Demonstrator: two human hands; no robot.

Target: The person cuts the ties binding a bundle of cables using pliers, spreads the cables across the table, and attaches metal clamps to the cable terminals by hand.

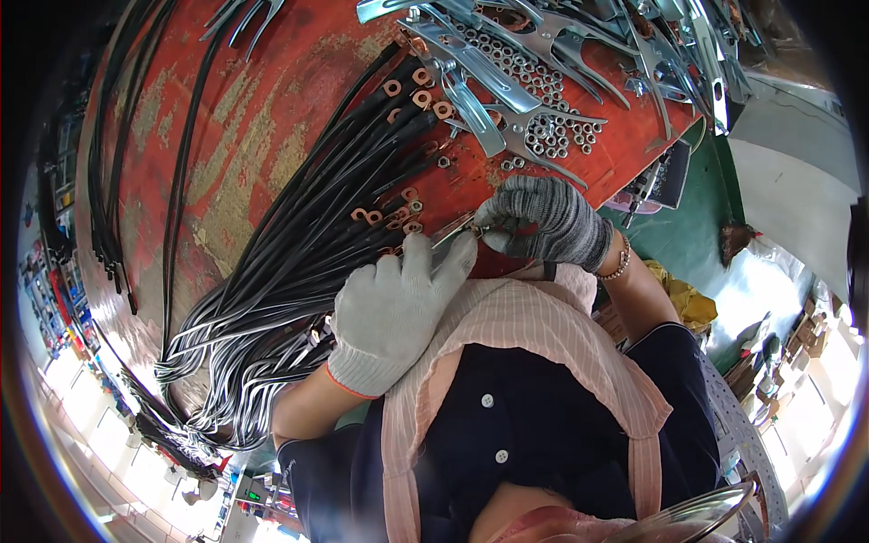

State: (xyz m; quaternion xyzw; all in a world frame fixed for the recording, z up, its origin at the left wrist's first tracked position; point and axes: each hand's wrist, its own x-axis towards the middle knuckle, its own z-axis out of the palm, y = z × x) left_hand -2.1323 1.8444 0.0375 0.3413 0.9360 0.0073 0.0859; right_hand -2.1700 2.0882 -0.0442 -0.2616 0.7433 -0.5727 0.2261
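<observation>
My left hand, in a white knit glove, is at the table's near edge, fingers bent and thumb raised toward my right hand. My right hand, in a grey striped glove, pinches close beside it. A small, thin metal piece shows between the two hands; its kind and most of it are hidden by the fingers. Just beyond my left hand lie black cables with copper ring lugs on their ends. Several metal nuts are scattered past my right hand. A steel spring clamp lies beside them.
The worn red table reaches away to the far left, with more black cables along it. Further steel clamps are piled at the far right corner. A yellow bag is on the right, below table height.
</observation>
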